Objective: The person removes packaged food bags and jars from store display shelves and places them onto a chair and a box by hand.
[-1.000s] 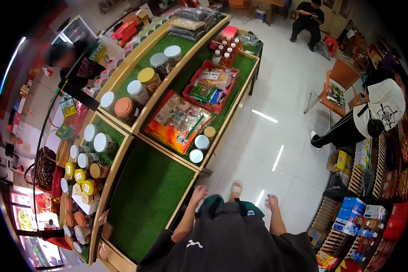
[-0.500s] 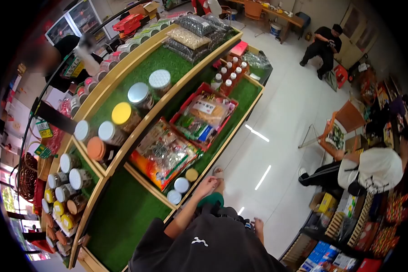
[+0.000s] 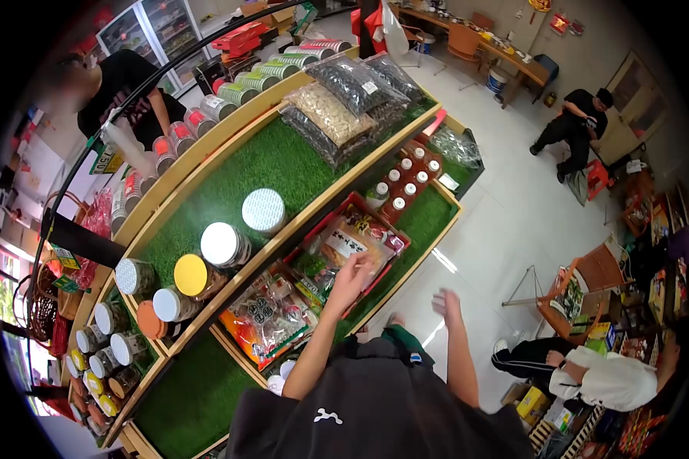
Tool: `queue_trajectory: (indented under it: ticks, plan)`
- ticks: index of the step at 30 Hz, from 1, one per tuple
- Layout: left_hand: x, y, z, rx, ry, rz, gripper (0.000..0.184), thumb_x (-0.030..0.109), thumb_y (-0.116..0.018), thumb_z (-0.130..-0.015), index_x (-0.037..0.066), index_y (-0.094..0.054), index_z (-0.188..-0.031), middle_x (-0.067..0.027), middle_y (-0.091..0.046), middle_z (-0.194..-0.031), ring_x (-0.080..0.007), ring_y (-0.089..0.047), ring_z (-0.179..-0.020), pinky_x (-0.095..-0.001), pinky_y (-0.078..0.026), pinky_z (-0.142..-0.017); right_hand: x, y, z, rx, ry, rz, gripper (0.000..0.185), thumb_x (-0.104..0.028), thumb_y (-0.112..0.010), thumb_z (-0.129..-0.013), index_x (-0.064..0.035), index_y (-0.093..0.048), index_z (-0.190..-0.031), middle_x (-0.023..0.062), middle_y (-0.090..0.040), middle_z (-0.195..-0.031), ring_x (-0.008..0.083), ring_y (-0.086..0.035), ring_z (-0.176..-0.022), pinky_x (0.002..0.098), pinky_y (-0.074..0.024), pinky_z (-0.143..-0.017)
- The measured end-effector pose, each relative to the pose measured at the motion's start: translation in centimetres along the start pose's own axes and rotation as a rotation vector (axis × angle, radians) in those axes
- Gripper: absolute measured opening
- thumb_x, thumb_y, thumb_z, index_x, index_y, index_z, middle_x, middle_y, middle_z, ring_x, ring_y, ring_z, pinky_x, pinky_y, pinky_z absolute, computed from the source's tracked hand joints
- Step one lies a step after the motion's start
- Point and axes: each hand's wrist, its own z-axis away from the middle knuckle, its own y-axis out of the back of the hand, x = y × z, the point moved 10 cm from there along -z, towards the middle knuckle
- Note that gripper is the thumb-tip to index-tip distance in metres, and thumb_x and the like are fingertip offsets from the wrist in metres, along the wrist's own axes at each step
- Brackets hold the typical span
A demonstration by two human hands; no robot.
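Note:
My left hand (image 3: 353, 277) is raised over the red tray (image 3: 396, 264) of packaged food, its fingers bent and somewhat blurred; whether they hold anything is unclear. My right hand (image 3: 446, 304) hangs above the white floor, fingers apart, holding nothing. Bagged food packs (image 3: 266, 315) lie on the green shelf left of my left forearm. Beyond the tray stand red bottles with white caps (image 3: 407, 180). On the upper tier are jars with a white lid (image 3: 220, 244) and a yellow lid (image 3: 196, 275), and stacked bags of dry goods (image 3: 331, 115).
A person in black (image 3: 134, 99) stands behind the display at the upper left. Another sits (image 3: 578, 126) at the upper right. A person in white (image 3: 608, 379) is by the right shelves, near a brown chair (image 3: 589, 287). A wooden table (image 3: 505, 47) stands at the back.
My view has shifted forward along the display. Both my hands have risen; the left has moved from beside the shelf edge to over the red tray. The person in white appears lower in view.

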Motion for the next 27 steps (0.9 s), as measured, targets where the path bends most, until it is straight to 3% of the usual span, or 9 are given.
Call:
queue_trajectory:
  ticks: [5,6,10,12,15,17,20,25,27]
  plan:
    - [9.7,0.5,-6.9,0.121,-0.182,-0.140,0.040,0.019,-0.047,-0.095,0.004,-0.038,-0.131,-0.0121,-0.055,-0.116,-0.0190,-0.053,-0.106,-0.0296,-0.043,-0.089,-28.3,-18.2,-4.4,-0.342,0.430,0.074,0.035,-0.034,-0.053,-0.090,-0.0056,-0.056,-0.111,0.0064,-0.062,-0.094,0.0139,-0.059,-0.081,0.0271,-0.0480,-0.066]
    - [11.8,0.4,-8.5,0.145,-0.172,-0.129,0.041,0.019,-0.047,-0.095,0.004,-0.037,-0.132,-0.0137,-0.052,-0.120,-0.0205,-0.052,-0.109,-0.0315,-0.041,-0.094,-32.6,-20.9,-4.6,-0.384,0.496,0.003,0.030,-0.026,-0.055,-0.090,-0.0055,-0.056,-0.111,0.0019,-0.060,-0.085,0.0088,-0.054,-0.067,0.0216,-0.0421,-0.055]
    - [19.5,1.5,-15.2,0.396,-0.414,-0.442,0.042,0.018,-0.050,-0.093,0.001,-0.040,-0.129,-0.0154,-0.052,-0.122,-0.0248,-0.050,-0.113,-0.0355,-0.038,-0.097,-47.1,-27.4,-2.4,-0.277,1.005,0.102,0.032,-0.023,-0.060,-0.088,-0.0010,-0.057,-0.111,0.0079,-0.062,-0.096,0.0169,-0.058,-0.084,0.0280,-0.0462,-0.077]
    - [22.3,1.8,-18.2,0.583,-0.472,-0.682,0.045,0.019,-0.053,-0.091,-0.001,-0.041,-0.128,-0.0186,-0.049,-0.126,-0.0299,-0.049,-0.115,-0.0372,-0.037,-0.098,-50.9,-29.1,-2.1,-0.271,1.116,0.041,0.034,-0.024,-0.061,-0.088,-0.0007,-0.057,-0.112,0.0106,-0.063,-0.101,0.0194,-0.059,-0.088,0.0294,-0.0464,-0.078]
    - [22.5,2.4,-24.2,0.701,-0.435,-0.794,0.049,0.021,-0.055,-0.090,-0.003,-0.038,-0.130,-0.0202,-0.046,-0.129,-0.0289,-0.047,-0.117,-0.0362,-0.036,-0.099,-52.7,-31.0,-4.3,-0.238,1.170,0.038,0.035,-0.023,-0.061,-0.087,-0.0004,-0.058,-0.113,0.0124,-0.063,-0.103,0.0208,-0.058,-0.095,0.0303,-0.0466,-0.079]
    - [19.2,4.4,-27.9,0.729,-0.283,-0.478,0.059,0.027,-0.057,-0.088,-0.005,-0.034,-0.132,-0.0244,-0.042,-0.129,-0.0354,-0.039,-0.122,-0.0408,-0.031,-0.103,-52.5,-32.2,-6.5,-0.272,1.157,0.122,0.037,-0.024,-0.062,-0.087,0.0003,-0.057,-0.115,0.0131,-0.063,-0.105,0.0214,-0.058,-0.098,0.0308,-0.0468,-0.079]
    - [18.2,4.7,-28.8,0.838,-0.265,-0.417,0.066,0.030,-0.060,-0.087,-0.005,-0.031,-0.135,-0.0247,-0.040,-0.131,-0.0362,-0.038,-0.124,-0.0408,-0.030,-0.104,-52.2,-32.8,-8.3,-0.358,1.130,0.184,0.045,-0.029,-0.063,-0.086,0.0028,-0.057,-0.117,0.0141,-0.063,-0.107,0.0223,-0.059,-0.096,0.0315,-0.0472,-0.080]
    - [17.9,4.9,-28.2,0.874,-0.112,0.042,0.069,0.027,-0.062,-0.085,-0.006,-0.030,-0.136,-0.0187,-0.048,-0.125,-0.0218,-0.050,-0.111,-0.0308,-0.040,-0.091,-51.6,-32.4,-8.3,-0.614,0.669,-0.063,0.048,-0.034,-0.062,-0.087,0.0028,-0.056,-0.117,0.0117,-0.063,-0.098,0.0159,-0.060,-0.081,0.0266,-0.0503,-0.066]
    - [18.2,5.0,-26.7,0.899,-0.047,0.034,0.070,0.027,-0.063,-0.084,-0.006,-0.031,-0.136,-0.0175,-0.050,-0.122,-0.0206,-0.051,-0.107,-0.0300,-0.041,-0.089,-50.7,-31.8,-7.6,-0.693,0.556,-0.061,0.047,-0.036,-0.060,-0.088,0.0007,-0.056,-0.116,0.0105,-0.063,-0.100,0.0153,-0.061,-0.085,0.0272,-0.0515,-0.064]
